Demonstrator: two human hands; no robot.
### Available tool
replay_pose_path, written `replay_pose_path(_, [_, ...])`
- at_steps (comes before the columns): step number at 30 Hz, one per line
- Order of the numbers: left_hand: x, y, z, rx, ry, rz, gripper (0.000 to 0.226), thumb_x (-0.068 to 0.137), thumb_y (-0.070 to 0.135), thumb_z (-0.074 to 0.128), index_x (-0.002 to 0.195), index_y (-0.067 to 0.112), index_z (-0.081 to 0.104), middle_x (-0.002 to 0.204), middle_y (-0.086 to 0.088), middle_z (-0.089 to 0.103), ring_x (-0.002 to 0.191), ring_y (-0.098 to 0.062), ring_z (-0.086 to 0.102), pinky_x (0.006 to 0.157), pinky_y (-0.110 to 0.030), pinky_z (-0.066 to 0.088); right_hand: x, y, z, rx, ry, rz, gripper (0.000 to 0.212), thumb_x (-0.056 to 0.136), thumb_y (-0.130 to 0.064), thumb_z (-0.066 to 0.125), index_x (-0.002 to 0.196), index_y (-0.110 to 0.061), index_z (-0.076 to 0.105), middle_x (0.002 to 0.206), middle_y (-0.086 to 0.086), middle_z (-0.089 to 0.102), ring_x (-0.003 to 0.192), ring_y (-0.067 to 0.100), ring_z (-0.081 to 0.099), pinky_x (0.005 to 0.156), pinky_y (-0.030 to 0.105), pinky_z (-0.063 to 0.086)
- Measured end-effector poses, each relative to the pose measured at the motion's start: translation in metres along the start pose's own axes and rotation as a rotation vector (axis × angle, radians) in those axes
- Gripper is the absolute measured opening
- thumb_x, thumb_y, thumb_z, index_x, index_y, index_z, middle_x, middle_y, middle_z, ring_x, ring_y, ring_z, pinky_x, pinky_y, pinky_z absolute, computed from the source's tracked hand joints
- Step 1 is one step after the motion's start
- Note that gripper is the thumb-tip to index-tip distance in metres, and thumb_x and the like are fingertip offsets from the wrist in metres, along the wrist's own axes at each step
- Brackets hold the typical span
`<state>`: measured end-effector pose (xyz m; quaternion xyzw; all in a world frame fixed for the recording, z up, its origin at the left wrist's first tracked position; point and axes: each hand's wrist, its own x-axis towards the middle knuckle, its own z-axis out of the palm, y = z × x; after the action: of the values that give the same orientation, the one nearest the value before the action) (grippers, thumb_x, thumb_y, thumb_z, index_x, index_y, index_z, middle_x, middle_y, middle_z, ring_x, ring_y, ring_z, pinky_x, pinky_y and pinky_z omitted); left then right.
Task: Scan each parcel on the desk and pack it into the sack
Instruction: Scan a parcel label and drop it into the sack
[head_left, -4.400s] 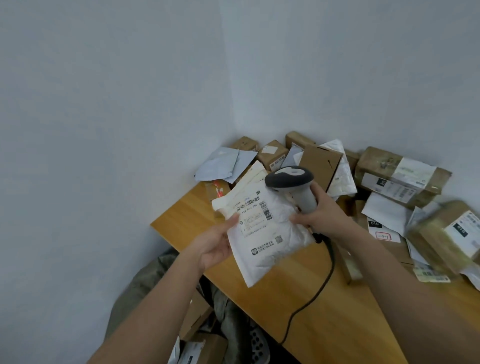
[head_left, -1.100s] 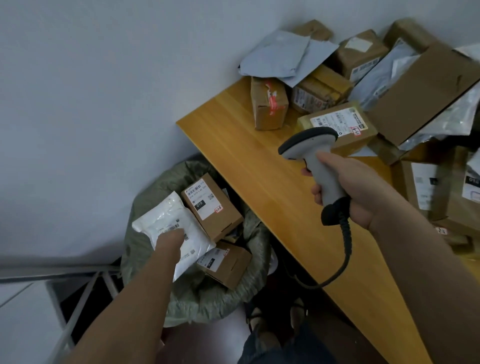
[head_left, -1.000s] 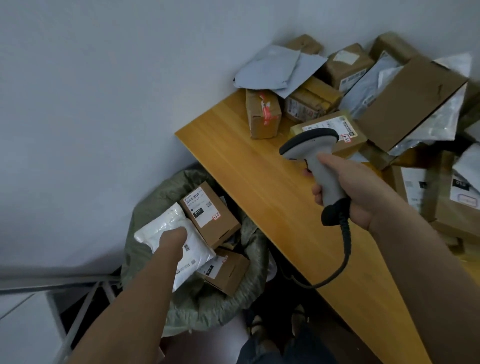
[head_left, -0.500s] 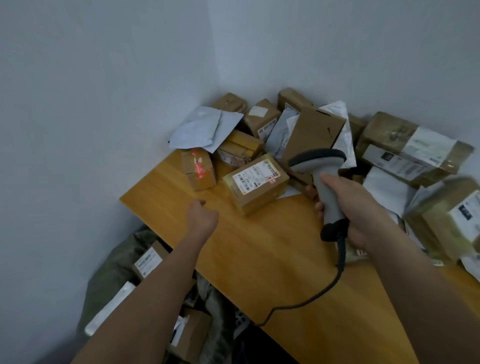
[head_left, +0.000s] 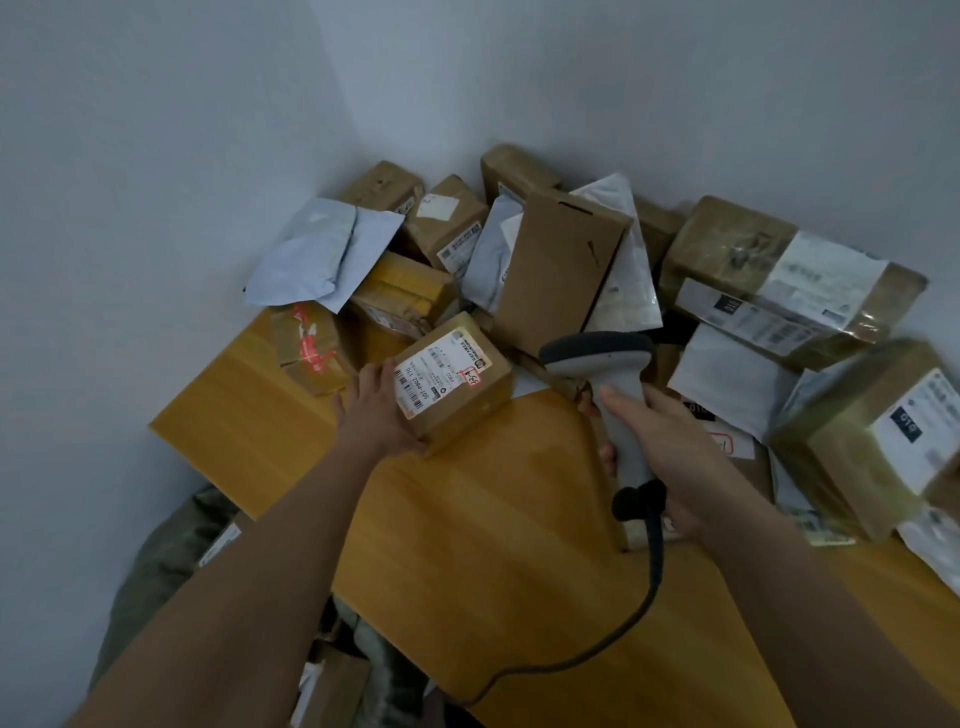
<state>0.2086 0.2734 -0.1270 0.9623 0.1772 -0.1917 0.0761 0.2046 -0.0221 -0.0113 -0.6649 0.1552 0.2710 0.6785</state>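
A small brown box (head_left: 470, 387) with a white barcode label stands at the front of the parcel pile on the wooden desk (head_left: 467, 545). My left hand (head_left: 376, 410) grips its left side, thumb under its near edge. My right hand (head_left: 670, 452) holds the grey barcode scanner (head_left: 608, 374) by its handle, head above the desk just right of the box. The scanner's black cable (head_left: 613, 639) trails over the desk's near edge. The grey-green sack (head_left: 156, 566) sits on the floor at lower left, with boxes inside.
Parcels crowd the desk's far corner and right side: a grey mailer (head_left: 322, 254), a box with red tape (head_left: 311, 353), a tall plain box (head_left: 561, 270), a large taped box (head_left: 779, 280), and a blurred box (head_left: 872, 441) at right. Walls close in left and behind.
My left hand dropped the white mailer into the sack, rose to the desk and took hold of the labelled brown box. The view swung up from sack to desk. The scanner stayed in my right hand.
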Motion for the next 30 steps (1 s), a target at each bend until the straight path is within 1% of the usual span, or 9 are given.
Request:
replay_pose_path(6, [-0.028, -0.02, -0.008, 0.321, -0.147, 0.276, 0.124, 0.07, 0.018, 0.082, 0.153, 0.026, -0.009, 0.161, 0.001, -0.008, 0.15, -0.024, -0.004, 0.118, -0.053, 0.0, 0.009, 0.021, 0.017, -0.024, -0.014, 0.007, 0.018, 0.097, -0.031, 0.06, 0.107, -0.017, 0.061, 0.103, 0.008, 0.06, 0.059, 0.013, 0.055, 0.055, 0.028, 0.048])
replay_pose_path(10, [-0.047, -0.049, -0.009, 0.526, -0.088, 0.448, 0.119, 0.078, 0.007, 0.073, 0.152, 0.031, -0.016, 0.161, 0.007, -0.018, 0.149, -0.018, -0.012, 0.117, -0.052, -0.004, 0.013, 0.043, 0.031, -0.118, -0.047, 0.042, 0.021, 0.097, -0.031, 0.06, 0.115, -0.021, 0.057, 0.094, 0.01, 0.059, 0.064, 0.017, 0.056, 0.06, 0.031, 0.049])
replay_pose_path(12, [-0.063, -0.054, 0.0, 0.24, 0.063, 0.324, 0.105, 0.081, 0.0, 0.066, 0.155, 0.028, -0.003, 0.163, 0.004, -0.004, 0.15, -0.023, 0.001, 0.12, -0.052, 0.007, 0.015, 0.055, 0.039, -0.148, -0.069, 0.082, 0.018, 0.097, -0.029, 0.059, 0.113, -0.02, 0.055, 0.085, 0.01, 0.055, 0.065, 0.018, 0.055, 0.059, 0.03, 0.049])
replay_pose_path(15, [-0.087, -0.041, 0.022, -0.677, 0.197, -0.251, 0.066, 0.096, 0.017, 0.053, 0.152, 0.008, 0.019, 0.156, -0.011, 0.019, 0.14, -0.034, 0.029, 0.111, -0.047, 0.033, 0.017, 0.069, 0.056, -0.149, -0.094, 0.146, 0.02, 0.098, -0.028, 0.058, 0.115, -0.021, 0.053, 0.09, 0.008, 0.054, 0.065, 0.016, 0.055, 0.058, 0.028, 0.049])
replay_pose_path(17, [-0.102, -0.03, 0.039, -1.182, -0.05, -0.582, 0.068, 0.099, 0.046, 0.045, 0.15, 0.006, 0.026, 0.153, -0.014, 0.027, 0.136, -0.035, 0.035, 0.108, -0.049, 0.036, 0.018, 0.076, 0.069, -0.145, -0.114, 0.173, 0.022, 0.097, -0.028, 0.059, 0.117, -0.02, 0.053, 0.092, 0.007, 0.056, 0.063, 0.014, 0.055, 0.058, 0.028, 0.049])
replay_pose_path(19, [-0.116, -0.022, 0.05, -1.528, -0.284, -0.688, 0.076, 0.095, 0.064, 0.037, 0.146, 0.009, 0.035, 0.143, -0.014, 0.042, 0.13, -0.033, 0.042, 0.107, -0.051, 0.035, 0.016, 0.08, 0.082, -0.151, -0.143, 0.19, 0.022, 0.096, -0.026, 0.06, 0.116, -0.021, 0.052, 0.09, 0.005, 0.057, 0.061, 0.013, 0.055, 0.057, 0.027, 0.049])
replay_pose_path(23, [-0.13, -0.004, 0.061, -1.679, -0.358, -0.576, 0.072, 0.089, 0.073, 0.034, 0.14, 0.024, 0.046, 0.139, -0.004, 0.051, 0.132, -0.028, 0.044, 0.116, -0.052, 0.022, 0.011, 0.084, 0.097, -0.192, -0.186, 0.163, 0.024, 0.095, -0.025, 0.06, 0.118, -0.021, 0.051, 0.09, 0.005, 0.059, 0.058, 0.013, 0.056, 0.055, 0.027, 0.049])
replay_pose_path(26, [-0.134, 0.001, 0.057, -1.654, -0.267, -0.545, 0.074, 0.089, 0.067, 0.045, 0.151, 0.033, 0.023, 0.147, 0.0, 0.041, 0.139, -0.027, 0.035, 0.116, -0.057, 0.016, 0.005, 0.086, 0.099, -0.245, -0.198, 0.118, 0.026, 0.095, -0.026, 0.061, 0.119, -0.023, 0.051, 0.097, 0.006, 0.061, 0.061, 0.014, 0.057, 0.064, 0.032, 0.05])
replay_pose_path(30, [-0.137, -0.005, 0.039, -1.666, -0.225, -0.465, 0.076, 0.09, 0.043, 0.061, 0.15, 0.035, 0.016, 0.137, -0.001, 0.048, 0.125, -0.027, 0.046, 0.111, -0.055, 0.03, -0.005, 0.081, 0.097, -0.254, -0.171, 0.096, 0.023, 0.096, -0.027, 0.06, 0.117, -0.025, 0.051, 0.097, 0.004, 0.061, 0.058, 0.012, 0.057, 0.057, 0.028, 0.05])
